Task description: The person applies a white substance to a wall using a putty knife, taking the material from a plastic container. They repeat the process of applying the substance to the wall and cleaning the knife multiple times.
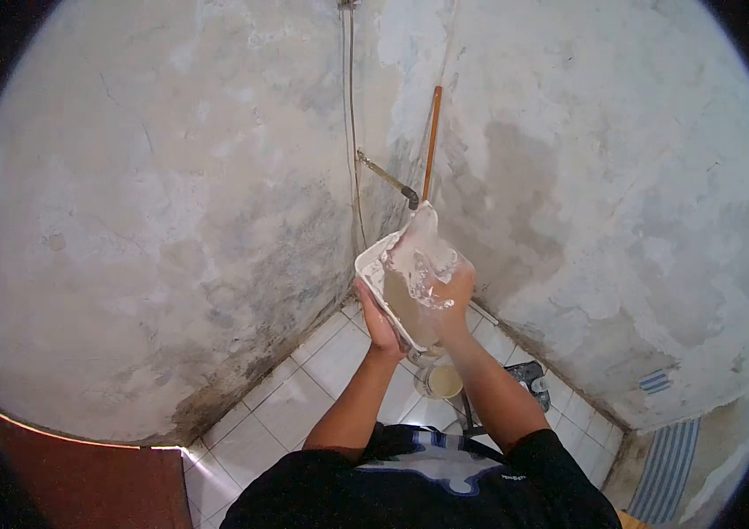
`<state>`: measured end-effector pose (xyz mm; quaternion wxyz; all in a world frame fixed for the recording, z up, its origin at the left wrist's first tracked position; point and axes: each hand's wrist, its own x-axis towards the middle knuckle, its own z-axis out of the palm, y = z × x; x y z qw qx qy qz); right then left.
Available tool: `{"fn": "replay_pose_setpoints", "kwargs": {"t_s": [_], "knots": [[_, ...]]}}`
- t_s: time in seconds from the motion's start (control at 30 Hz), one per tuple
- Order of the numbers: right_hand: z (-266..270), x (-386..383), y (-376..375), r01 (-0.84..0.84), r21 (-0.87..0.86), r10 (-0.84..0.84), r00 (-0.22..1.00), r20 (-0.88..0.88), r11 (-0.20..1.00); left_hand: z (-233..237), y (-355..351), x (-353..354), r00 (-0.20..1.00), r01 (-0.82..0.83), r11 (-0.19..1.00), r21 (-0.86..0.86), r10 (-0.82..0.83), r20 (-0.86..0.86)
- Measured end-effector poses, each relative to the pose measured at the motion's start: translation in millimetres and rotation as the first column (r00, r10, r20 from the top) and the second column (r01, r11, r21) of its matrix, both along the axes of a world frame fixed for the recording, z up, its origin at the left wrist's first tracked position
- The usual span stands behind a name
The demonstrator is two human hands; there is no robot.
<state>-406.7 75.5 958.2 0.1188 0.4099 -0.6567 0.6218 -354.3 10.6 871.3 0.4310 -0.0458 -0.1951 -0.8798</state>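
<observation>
Tiled floor (286,414) w/ pail (443,383) on it.

**No Legible Writing in View**

Nothing here could be read. Your black shirt (559,494) carried a white-and-blue graphic (432,463) across the chest, but it showed no letters you could make out. A tiny line of white print on your right sleeve (512,477) was too small to read. The white tray (372,263) gripped in your left hand (379,324) was smeared with pale paste and showed no brand or label.
</observation>
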Motion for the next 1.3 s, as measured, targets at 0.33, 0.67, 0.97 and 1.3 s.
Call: {"fn": "replay_pose_setpoints", "kwargs": {"t_s": [0.33,0.67,0.97,1.3], "knots": [[-5.6,-12.9,-0.3,-0.304,0.033,0.304,0.953,-0.01,0.952,20.7,-16.6,11.2,1.0,0.002,1.0,-0.023,-0.003,-0.024],[15.8,-7.2,12.2,-0.058,0.063,0.059,0.998,-0.017,0.996,19.0,-1.5,4.3,1.0,-0.002,0.997,-0.081,0.0,-0.03],[13.4,-29.1,21.6,-0.452,0.371,0.546,0.811,-0.207,0.811,19.4,-8.9,24.3,0.998,0.032,0.999,0.032,-0.033,0.046],[36.0,-13.1,32.0,-0.434,0.502,0.615,0.737,-0.28,0.748,15.8,-43.8,42.6,1.0,0.022,0.994,0.108,-0.02,-0.018]]}}
